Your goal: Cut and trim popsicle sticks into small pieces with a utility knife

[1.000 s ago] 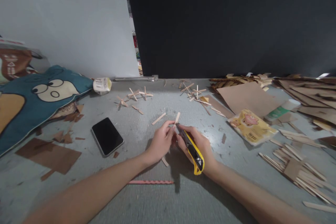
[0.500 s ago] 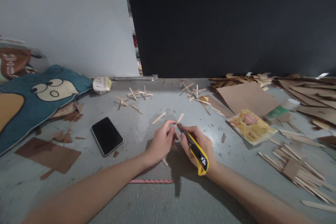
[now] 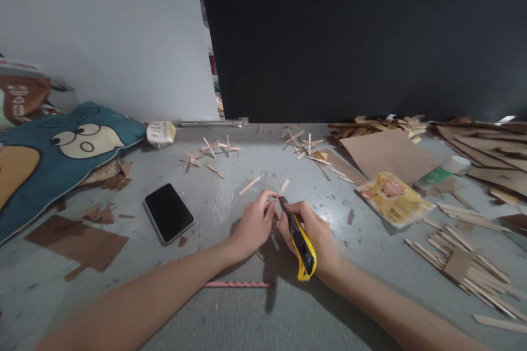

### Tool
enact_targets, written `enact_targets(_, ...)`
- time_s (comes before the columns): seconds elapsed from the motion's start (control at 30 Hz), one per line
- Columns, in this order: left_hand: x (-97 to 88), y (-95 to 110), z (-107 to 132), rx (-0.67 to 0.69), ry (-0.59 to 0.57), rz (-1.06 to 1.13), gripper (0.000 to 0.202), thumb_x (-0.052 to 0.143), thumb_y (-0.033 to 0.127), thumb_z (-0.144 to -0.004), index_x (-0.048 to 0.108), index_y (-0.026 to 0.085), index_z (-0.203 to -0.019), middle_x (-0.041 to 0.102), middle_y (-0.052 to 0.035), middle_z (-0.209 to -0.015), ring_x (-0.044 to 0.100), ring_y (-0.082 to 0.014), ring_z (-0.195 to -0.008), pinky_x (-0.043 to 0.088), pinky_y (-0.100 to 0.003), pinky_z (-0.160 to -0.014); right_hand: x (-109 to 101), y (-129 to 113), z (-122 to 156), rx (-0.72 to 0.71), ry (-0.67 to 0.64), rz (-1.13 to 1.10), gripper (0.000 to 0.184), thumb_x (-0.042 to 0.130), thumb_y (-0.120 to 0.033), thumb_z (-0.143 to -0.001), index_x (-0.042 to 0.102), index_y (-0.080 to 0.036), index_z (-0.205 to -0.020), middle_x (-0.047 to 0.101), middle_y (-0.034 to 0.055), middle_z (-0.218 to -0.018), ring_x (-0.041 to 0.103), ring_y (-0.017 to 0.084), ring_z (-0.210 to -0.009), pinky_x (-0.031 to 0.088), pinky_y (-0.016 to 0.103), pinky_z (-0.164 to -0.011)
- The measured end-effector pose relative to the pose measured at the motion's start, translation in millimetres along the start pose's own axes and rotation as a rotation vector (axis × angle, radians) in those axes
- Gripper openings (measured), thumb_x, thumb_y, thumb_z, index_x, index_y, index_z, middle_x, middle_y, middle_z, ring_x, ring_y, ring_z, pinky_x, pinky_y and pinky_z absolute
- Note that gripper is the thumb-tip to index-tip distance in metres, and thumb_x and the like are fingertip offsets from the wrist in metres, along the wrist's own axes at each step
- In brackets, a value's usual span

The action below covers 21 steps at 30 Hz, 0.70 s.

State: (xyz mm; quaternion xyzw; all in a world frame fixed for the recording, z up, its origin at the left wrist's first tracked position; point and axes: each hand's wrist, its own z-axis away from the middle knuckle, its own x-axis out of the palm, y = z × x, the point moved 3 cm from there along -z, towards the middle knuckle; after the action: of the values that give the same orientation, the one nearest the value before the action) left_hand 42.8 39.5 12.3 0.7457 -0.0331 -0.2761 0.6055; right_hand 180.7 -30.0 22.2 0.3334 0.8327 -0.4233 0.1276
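Between the fingertips of my left hand (image 3: pixel 256 223) is a short wooden craft stick (image 3: pixel 283 188), its free end pointing up and away from me. My right hand (image 3: pixel 315 233) is wrapped round a yellow and black utility knife (image 3: pixel 303 249). The knife's front end meets the stick close to my left fingertips; the blade itself is too small to make out. Beyond my hands another loose craft stick (image 3: pixel 249 185) lies on the grey table (image 3: pixel 230 318). A pink wavy-edged pencil (image 3: pixel 239 284) lies nearer to me, below my left wrist.
Small crossed-stick pieces (image 3: pixel 228 146) stand at the back. On the left are a phone (image 3: pixel 168 213), brown cardboard (image 3: pixel 78 244) and a blue cushion (image 3: pixel 82 148). Bundled sticks (image 3: pixel 457 263), a yellow packet (image 3: pixel 391 197) and a glue stick (image 3: pixel 444 171) lie right.
The knife's handle has swung left and its rear end has dropped slightly, my right hand turning with it. My left hand keeps its hold on the stick almost unmoved.
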Motion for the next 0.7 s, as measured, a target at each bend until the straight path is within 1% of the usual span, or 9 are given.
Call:
enact_targets(0.13,0.2,-1.3,-1.9,0.004,0.006,0.020,0.023,0.048,0.039,-0.105,0.061,0.021,-0.111,0.068,0.0012,-0.070,0.061,-0.0168,-0.060,0.043,-0.026,-0.060,-1.0,-1.0,-2.5,0.013,0.039,-0.040,0.006,0.056,-0.030,-0.101,0.056,-0.025,-0.098,0.069,-0.0022,-0.070,0.062,0.014,-0.050,0.047,0.025,-0.053)
enact_targets(0.23,1.0,-4.2,-3.4,-0.003,-0.003,0.057,0.027,0.046,0.044,-0.105,0.060,0.020,-0.109,0.065,0.0022,-0.067,0.059,-0.0161,-0.056,0.043,-0.026,-0.057,-1.1,1.9,-4.0,0.047,0.063,-0.082,0.007,0.058,-0.031,-0.100,0.056,-0.025,-0.096,0.065,-0.0041,-0.063,0.058,0.013,-0.045,0.043,0.023,-0.048)
enact_targets(0.33,0.9,-6.4,-4.4,-0.009,0.000,0.081,0.031,0.046,0.049,-0.104,0.059,0.021,-0.106,0.065,0.0022,-0.067,0.058,-0.0157,-0.055,0.043,-0.026,-0.055,-2.3,5.2,-6.5,0.077,0.063,-0.112,0.007,0.060,-0.030,-0.097,0.057,-0.025,-0.094,0.065,-0.0046,-0.061,0.055,0.011,-0.043,0.039,0.022,-0.045)
enact_targets(0.43,0.5,-7.7,-5.0,-0.034,0.000,0.119,0.034,0.046,0.053,-0.104,0.058,0.021,-0.103,0.064,0.0024,-0.067,0.058,-0.0150,-0.054,0.043,-0.026,-0.054,-4.0,8.9,-8.7,0.117,0.040,-0.162,0.008,0.062,-0.031,-0.096,0.059,-0.024,-0.094,0.065,-0.0041,-0.062,0.057,0.012,-0.045,0.042,0.023,-0.047)
enact_targets(0.57,0.1,-8.0,-6.2,-0.061,-0.010,0.201,0.039,0.049,0.060,-0.101,0.057,0.021,-0.102,0.062,0.0033,-0.067,0.057,-0.0136,-0.052,0.041,-0.025,-0.051,-2.8,16.0,-8.3,0.205,-0.003,-0.260,0.014,0.064,-0.038,-0.097,0.061,-0.024,-0.096,0.067,-0.0025,-0.063,0.061,0.014,-0.049,0.046,0.024,-0.050)
enact_targets(0.7,0.2,-9.4,-8.4,-0.089,-0.051,0.287,0.046,0.051,0.067,-0.098,0.054,0.021,-0.102,0.062,0.0038,-0.068,0.056,-0.0120,-0.047,0.038,-0.023,-0.045,0.8,21.9,-7.3,0.285,-0.025,-0.343,0.021,0.063,-0.045,-0.098,0.062,-0.024,-0.097,0.072,0.0006,-0.067,0.065,0.016,-0.053,0.051,0.027,-0.054)
